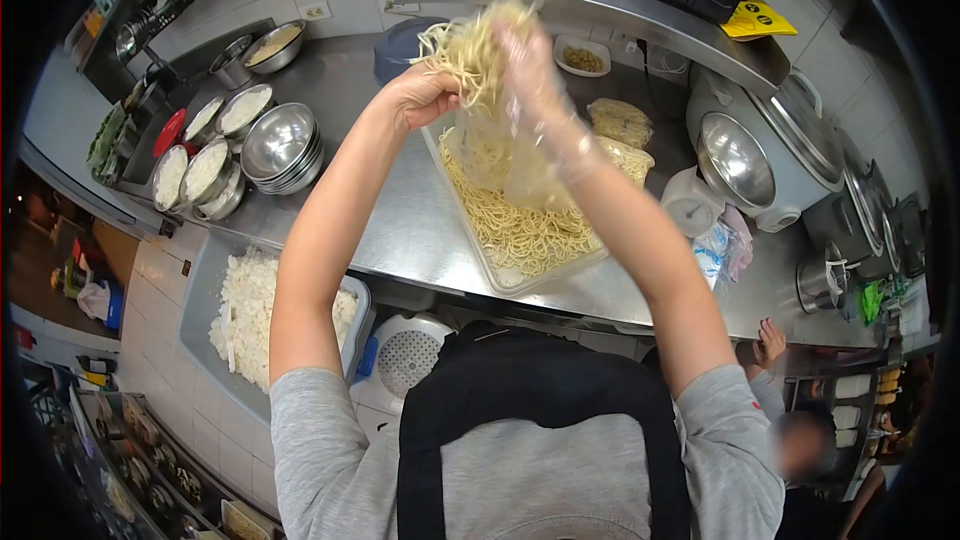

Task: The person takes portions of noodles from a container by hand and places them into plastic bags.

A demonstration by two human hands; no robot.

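Noodles [472, 52]: while raised above the tray [452, 202], they are seen between both hands.
Left hand [424, 95]: closed, the bag [485, 152] being pinched.
Right hand [530, 65]: gloved, blurred, by the raised strands; finger opening cannot be told.

Top: heathered grey shirt [545, 475], spanning 6 o'clock
Sleeves: short, grey; left [318, 430] at 7 o'clock, right [728, 430] between 4 and 5, with a small reddish mark [756, 405]
Apron: plain black [540, 380], two broad straps framing the shirt
Glove: clear, loose plastic [572, 152], right hand [527, 65], near 12 o'clock
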